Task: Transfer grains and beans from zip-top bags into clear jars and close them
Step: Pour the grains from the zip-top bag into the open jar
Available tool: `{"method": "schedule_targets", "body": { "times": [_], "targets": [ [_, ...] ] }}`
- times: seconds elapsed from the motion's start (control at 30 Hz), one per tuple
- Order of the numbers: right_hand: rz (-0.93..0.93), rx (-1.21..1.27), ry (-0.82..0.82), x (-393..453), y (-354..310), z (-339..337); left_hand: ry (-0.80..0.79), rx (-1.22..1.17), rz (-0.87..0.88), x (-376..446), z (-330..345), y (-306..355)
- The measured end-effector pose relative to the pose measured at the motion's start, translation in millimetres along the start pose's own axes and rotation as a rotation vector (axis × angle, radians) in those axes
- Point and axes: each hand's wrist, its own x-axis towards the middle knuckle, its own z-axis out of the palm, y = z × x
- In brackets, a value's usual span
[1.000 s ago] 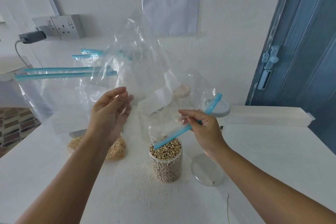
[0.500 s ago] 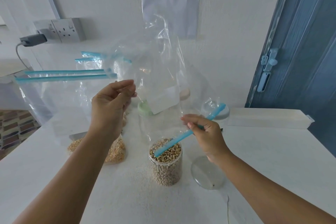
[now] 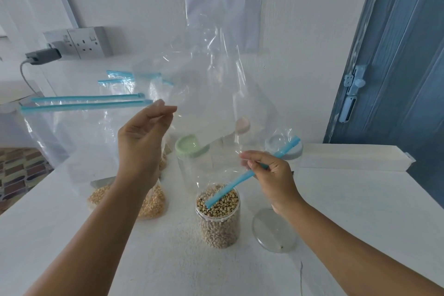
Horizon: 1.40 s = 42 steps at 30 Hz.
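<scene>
The left hand [image 3: 141, 144] pinches the upturned empty bag [image 3: 211, 94]; the right hand [image 3: 274, 175] grips its blue zip. The zip dangles over the full jar [image 3: 218, 216]. At the jar's 3 o'clock, the lid [image 3: 274, 230] waits. Snagging the rim could tip the jar, spilling beans.

Two hands [image 3: 141, 142] [image 3: 274, 175]; four jars [image 3: 217, 221] [image 3: 192, 163] [image 3: 284, 151] [image 3: 241, 127], one filled with beans; one loose lid [image 3: 274, 230]; at least three zip-top bags [image 3: 211, 94] [image 3: 72, 132] [image 3: 120, 84]; one wall socket [image 3: 81, 42].

2 bare forearms and hands [image 3: 141, 142], no sleeves showing.
</scene>
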Motion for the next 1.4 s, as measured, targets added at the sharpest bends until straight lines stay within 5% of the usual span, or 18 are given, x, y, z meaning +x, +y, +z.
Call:
{"method": "schedule_targets", "body": {
  "times": [0.97, 1.17, 1.4],
  "targets": [
    [-0.004, -0.015, 0.009, 6, -2, 2, 0.023, -0.145, 0.064, 24, -1, 18],
    [-0.005, 0.001, 0.006, 4, -3, 4, -0.076, -0.038, -0.052, 11, -10, 8],
    [-0.002, -0.009, 0.006, 5, -4, 2, -0.232, -0.075, -0.407, -28, -40, -37]
  ]
}}
